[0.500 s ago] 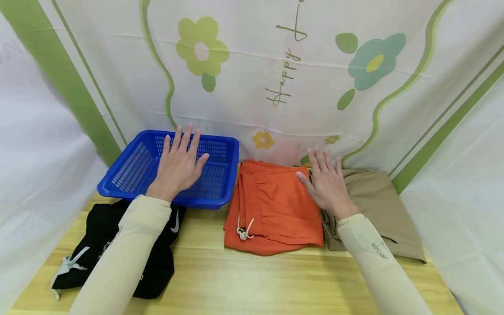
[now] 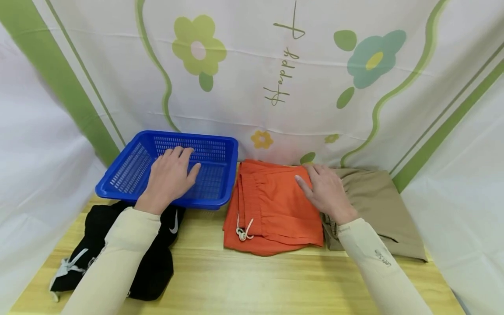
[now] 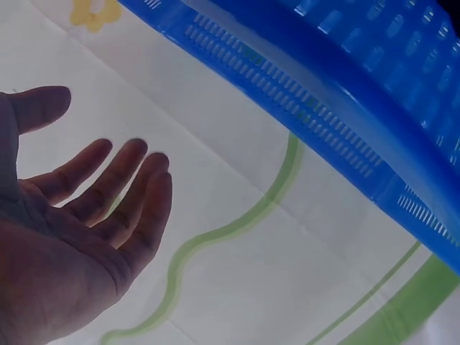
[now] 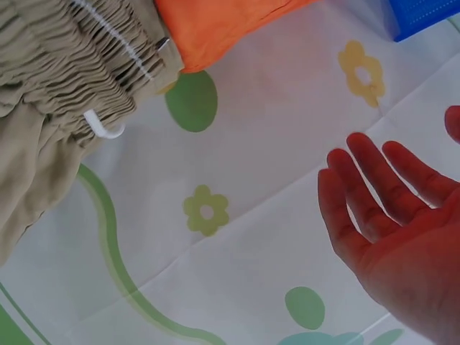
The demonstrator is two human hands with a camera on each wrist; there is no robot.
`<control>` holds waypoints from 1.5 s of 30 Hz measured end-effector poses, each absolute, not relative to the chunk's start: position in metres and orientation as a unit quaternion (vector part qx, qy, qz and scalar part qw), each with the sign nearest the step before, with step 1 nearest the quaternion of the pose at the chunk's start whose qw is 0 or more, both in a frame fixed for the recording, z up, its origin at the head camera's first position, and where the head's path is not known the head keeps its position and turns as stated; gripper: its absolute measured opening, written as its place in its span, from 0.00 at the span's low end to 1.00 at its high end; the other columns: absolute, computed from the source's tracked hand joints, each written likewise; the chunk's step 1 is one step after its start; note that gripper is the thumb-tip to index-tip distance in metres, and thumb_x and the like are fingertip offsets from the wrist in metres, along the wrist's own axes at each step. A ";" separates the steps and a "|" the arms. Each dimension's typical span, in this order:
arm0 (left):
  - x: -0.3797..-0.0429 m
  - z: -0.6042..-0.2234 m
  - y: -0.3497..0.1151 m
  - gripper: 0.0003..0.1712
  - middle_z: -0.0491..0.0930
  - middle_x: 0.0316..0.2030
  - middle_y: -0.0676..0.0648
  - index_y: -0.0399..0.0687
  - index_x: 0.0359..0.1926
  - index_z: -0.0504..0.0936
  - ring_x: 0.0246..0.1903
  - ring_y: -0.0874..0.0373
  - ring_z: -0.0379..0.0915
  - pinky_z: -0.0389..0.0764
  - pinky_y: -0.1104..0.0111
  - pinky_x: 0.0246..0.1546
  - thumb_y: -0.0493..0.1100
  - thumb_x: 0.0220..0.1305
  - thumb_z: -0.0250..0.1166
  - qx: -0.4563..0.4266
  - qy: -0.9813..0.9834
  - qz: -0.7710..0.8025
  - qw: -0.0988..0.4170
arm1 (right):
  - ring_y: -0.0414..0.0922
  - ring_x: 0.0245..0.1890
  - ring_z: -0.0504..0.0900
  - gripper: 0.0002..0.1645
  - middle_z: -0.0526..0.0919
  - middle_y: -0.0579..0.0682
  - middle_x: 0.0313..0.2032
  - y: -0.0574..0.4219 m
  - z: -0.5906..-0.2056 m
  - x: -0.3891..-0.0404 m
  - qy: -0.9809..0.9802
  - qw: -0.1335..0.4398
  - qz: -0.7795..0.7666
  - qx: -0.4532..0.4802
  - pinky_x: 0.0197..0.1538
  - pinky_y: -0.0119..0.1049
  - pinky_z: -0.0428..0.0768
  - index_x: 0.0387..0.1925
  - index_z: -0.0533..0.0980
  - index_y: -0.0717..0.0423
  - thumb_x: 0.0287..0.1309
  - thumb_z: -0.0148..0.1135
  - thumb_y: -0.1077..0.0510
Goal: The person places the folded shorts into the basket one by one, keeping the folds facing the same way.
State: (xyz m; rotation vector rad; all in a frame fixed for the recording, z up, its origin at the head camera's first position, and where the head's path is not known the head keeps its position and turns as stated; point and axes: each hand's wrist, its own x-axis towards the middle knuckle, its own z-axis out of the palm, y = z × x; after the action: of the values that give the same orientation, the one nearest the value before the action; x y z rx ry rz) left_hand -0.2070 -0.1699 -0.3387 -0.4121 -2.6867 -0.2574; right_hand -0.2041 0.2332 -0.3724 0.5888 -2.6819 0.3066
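Note:
In the head view my left hand (image 2: 167, 175) hovers over the blue plastic basket (image 2: 212, 173), fingers loosely bent and holding nothing. The left wrist view shows its palm apart from the basket's rim. My right hand (image 2: 326, 190) hangs above the seam between the folded orange shorts (image 2: 275, 205) and the folded khaki trousers (image 2: 378, 205). Its fingers are relaxed, with nothing in them. A white drawstring lies knotted at the orange waistband. The khaki elastic waistband (image 4: 79, 79) shows in the right wrist view.
Black clothing (image 2: 153, 271) with a white swoosh and a pale drawstring lies at the left, partly under my left sleeve. Everything rests on a wooden table (image 2: 252, 280). A white cloth printed with flowers (image 2: 236, 87) hangs behind, and white cloth also hangs at both sides.
Both hands have gone from outstretched fingers to more bent ones. My left hand has shifted a little left and nearer to me. Basket and clothes stay where they were.

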 end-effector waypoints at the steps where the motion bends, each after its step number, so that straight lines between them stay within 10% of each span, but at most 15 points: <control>1: -0.205 -0.339 -0.171 0.25 0.79 0.51 0.31 0.32 0.59 0.78 0.48 0.34 0.76 0.80 0.43 0.44 0.48 0.72 0.62 -0.149 -0.963 -0.092 0.207 | 0.65 0.57 0.76 0.30 0.79 0.66 0.56 0.232 -0.372 -0.203 -0.953 0.187 0.108 0.212 0.58 0.61 0.74 0.61 0.75 0.66 0.74 0.56 0.45; 13: -0.185 -0.339 -0.180 0.11 0.79 0.29 0.44 0.40 0.40 0.80 0.24 0.49 0.75 0.77 0.55 0.19 0.45 0.70 0.64 -0.154 -0.972 -0.100 0.145 | 0.51 0.32 0.82 0.21 0.85 0.57 0.42 0.221 -0.379 -0.191 -0.950 0.178 0.112 0.233 0.38 0.51 0.81 0.52 0.81 0.62 0.68 0.65 0.50; 45: -0.149 -0.343 -0.250 0.12 0.84 0.34 0.41 0.40 0.42 0.81 0.28 0.49 0.79 0.76 0.56 0.21 0.46 0.69 0.66 -0.108 -0.973 -0.182 0.092 | 0.46 0.44 0.83 0.22 0.86 0.49 0.42 0.147 -0.404 -0.156 -0.935 0.050 0.186 0.297 0.47 0.47 0.82 0.57 0.80 0.57 0.70 0.63 0.47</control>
State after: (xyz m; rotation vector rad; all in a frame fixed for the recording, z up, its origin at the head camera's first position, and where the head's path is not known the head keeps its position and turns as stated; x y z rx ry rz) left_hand -0.1486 -0.2495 -0.3430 -0.3212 -2.8888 -0.5403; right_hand -0.1557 0.1474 -0.4035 0.9042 -2.8481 0.5650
